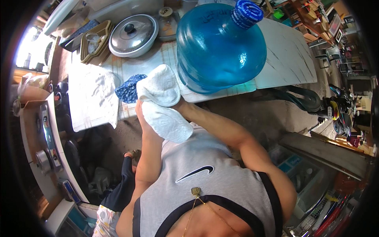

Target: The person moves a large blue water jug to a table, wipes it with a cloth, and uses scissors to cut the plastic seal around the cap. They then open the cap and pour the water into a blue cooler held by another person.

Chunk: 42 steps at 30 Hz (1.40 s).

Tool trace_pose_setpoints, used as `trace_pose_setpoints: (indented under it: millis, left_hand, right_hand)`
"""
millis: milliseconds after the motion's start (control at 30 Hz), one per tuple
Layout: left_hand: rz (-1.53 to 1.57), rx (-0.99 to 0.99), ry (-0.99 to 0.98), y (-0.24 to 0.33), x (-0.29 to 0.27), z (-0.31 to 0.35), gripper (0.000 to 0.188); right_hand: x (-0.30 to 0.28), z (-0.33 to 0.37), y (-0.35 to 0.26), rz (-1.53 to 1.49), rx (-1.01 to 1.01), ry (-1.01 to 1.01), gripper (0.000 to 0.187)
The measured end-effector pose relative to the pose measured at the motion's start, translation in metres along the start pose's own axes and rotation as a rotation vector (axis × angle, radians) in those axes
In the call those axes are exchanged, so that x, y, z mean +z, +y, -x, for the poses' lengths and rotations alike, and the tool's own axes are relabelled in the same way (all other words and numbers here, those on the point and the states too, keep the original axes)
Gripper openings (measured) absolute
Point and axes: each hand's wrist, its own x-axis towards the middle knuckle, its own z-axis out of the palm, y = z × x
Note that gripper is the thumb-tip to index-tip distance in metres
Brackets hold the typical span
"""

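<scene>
In front of my chest I hold a white fluffy cloth [160,85] with two rounded ends, one over the table edge and one hanging toward my shirt. My left hand [139,107] grips it from the left side, and my right hand [180,105] from the right. The cloth covers most of my fingers. A blue patterned cloth [131,88] sticks out beside its upper left; I cannot tell whether it is held or lies on the table. Just beyond my right hand stands a big blue water jug [221,51] with a wrapped cap.
On the table [284,59] are a white cloth [94,94], a lidded pot [133,34], a brown basket [94,41] and a jar [166,19]. A person's dark-clothed leg [120,185] is at lower left. Shelves [59,158] stand on the left, a plastic bin [304,177] on the right.
</scene>
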Motion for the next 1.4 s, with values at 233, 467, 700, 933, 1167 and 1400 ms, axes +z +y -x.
trace_pose_setpoints:
  millis: [233,467,700,933,1167,1400]
  left_hand:
    - [0.003,0.059,-0.125,0.025,-0.021,-0.029,0.038]
    - [-0.388,0.578,-0.021,0.175,-0.091,-0.111,0.040]
    - [-1.653,0.635,0.219,0.134,-0.060,-0.133,0.055]
    - [-1.313,0.872,-0.456,0.061,0.123,-0.092,0.047]
    - [-1.277,1.167,-0.705,-0.027,0.225,-0.082,0.027]
    - [-1.423,1.430,-0.511,-0.048,0.245,-0.082,0.017]
  right_hand:
    - [0.016,-0.016,-0.040,-0.058,0.332,0.119,0.048]
    - [-0.019,-0.021,-0.113,-1.745,0.565,0.107,0.067]
    - [-0.105,-0.005,-0.151,-1.080,0.402,0.155,0.085]
    - [-0.232,-0.026,-0.184,0.347,0.111,0.492,0.035]
    - [-0.282,-0.071,-0.132,0.627,-0.129,0.297,0.041]
    - [-0.344,-0.038,-0.099,0.544,-0.137,0.375,0.036]
